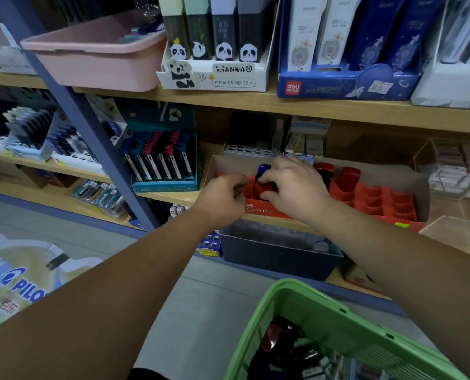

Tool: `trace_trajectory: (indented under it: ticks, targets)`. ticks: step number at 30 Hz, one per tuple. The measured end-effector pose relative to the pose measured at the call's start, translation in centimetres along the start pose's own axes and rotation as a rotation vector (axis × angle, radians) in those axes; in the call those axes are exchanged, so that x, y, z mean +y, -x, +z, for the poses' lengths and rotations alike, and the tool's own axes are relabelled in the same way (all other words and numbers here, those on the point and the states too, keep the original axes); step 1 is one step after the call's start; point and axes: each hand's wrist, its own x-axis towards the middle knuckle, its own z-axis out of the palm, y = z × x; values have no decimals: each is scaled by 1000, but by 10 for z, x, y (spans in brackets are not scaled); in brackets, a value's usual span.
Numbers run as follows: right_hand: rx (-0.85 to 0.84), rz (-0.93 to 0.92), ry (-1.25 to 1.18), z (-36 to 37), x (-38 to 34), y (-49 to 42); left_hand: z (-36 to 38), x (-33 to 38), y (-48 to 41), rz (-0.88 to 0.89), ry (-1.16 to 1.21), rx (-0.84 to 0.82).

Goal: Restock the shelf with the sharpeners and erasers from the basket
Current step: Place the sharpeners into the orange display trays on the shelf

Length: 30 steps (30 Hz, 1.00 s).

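Head view, looking down along two bare forearms to a stationery shelf (pixel 173 197). Both hands meet at the left end of a red tray (pixel 379 198) (its front edge reads "Castell"), which sits inside an open cardboard box (pixel 412 185) on the middle board.

- The right hand (pixel 294 187) has its fingers curled down over a red sharpener (pixel 265 187) at the tray's front left, gripping it.
- A blue sharpener (pixel 264 169) stands just behind, close to the fingertips. I cannot tell whether it touches them.
- The left hand (pixel 224 197) is at the tray's left front corner, fingers curled in, just beside the right hand. Whether it pinches something or only rests against the tray cannot be told from this angle.
- Two upright red sharpeners (pixel 347 176) stand in the back row, just right of the right hand. Rows of red pockets run on toward the right end of the tray.
- A green basket (pixel 324 305) is at bottom right, under the right forearm and well apart from the tray. Inside it, dark sharpeners (pixel 277 335) lie loose beside small pale packets (pixel 314 373) (too blurred to name).

Surroundings:
- On the upper board stand a pink tub (pixel 96 64), a panda box (pixel 228 78) and a blue box (pixel 338 86).
- A teal pen display (pixel 162 160) stands just left of the cardboard box.
- A dark bin (pixel 277 256) sits on the board below the tray.
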Motion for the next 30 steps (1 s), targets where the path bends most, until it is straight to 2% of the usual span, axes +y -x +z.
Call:
trace_trajectory:
  ticks: [5, 9, 12, 15, 18, 20, 22, 25, 28, 30]
  targets:
    - [-8, -8, -21, -10, 3, 9, -14, 10, 12, 54, -125, -2]
    - [94, -22, -82, -23, 7, 47, -28, 22, 35, 121, -225, 59]
    - [77, -48, -143, -35, -1, 87, -29, 32, 57, 115, -233, 56]
    - [-131, -39, -202, -33, -13, 139, -12, 47, 86, 41, -200, -32]
    - [-514, -1, -148, -6, -22, 189, 27, 48, 118, 36, -271, -259]
    - [-671, 55, -112, 22, -23, 219, 58, 38, 143, 29, -379, -408]
    - [-763, 167, -176, 53, -17, 251, 86, 21, 168, -10, -402, -449]
    - [-836, 298, -308, 102, -6, 299, 126, 1, 202, -110, -234, -443]
    - [-844, 329, -385, 140, -6, 336, 169, -9, 235, -241, -85, -494]
    - [-887, 307, -362, 154, -11, 350, 191, -12, 252, -257, -110, -595]
